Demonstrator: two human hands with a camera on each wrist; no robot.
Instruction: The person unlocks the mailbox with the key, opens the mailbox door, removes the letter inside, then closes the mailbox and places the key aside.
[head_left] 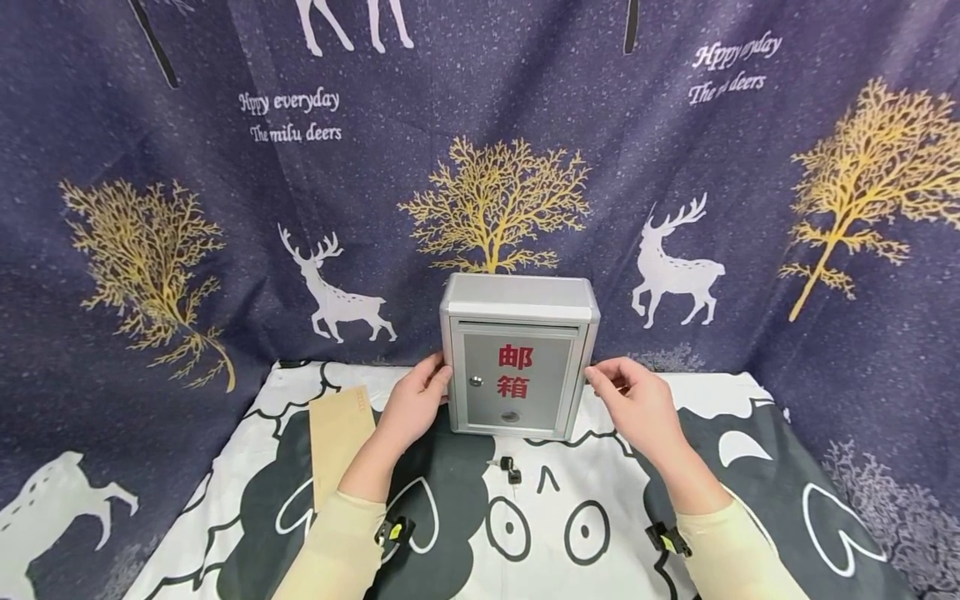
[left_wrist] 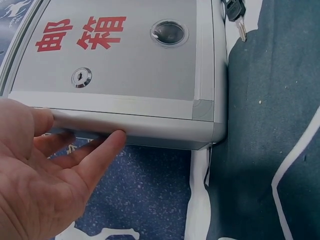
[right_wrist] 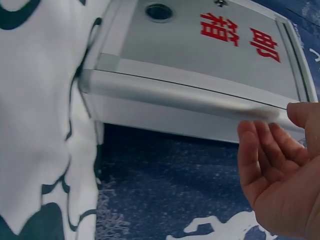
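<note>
A silver metal mailbox with red characters stands upright on the cloth, its door closed. The door bears a lock with a bare keyhole and a small round window. At the mailbox's left side is my left hand, its thumb by the front edge and its relaxed fingers touching the side wall. My right hand is at the opposite side, fingertips right at the side wall and thumb near the front edge. Two black-headed keys lie in front of the mailbox.
A brown paper envelope lies left of the mailbox, partly hidden by my left forearm. The table is covered with a black-and-white cartoon cloth. Close behind the mailbox hangs a dark blue curtain with deer and golden trees.
</note>
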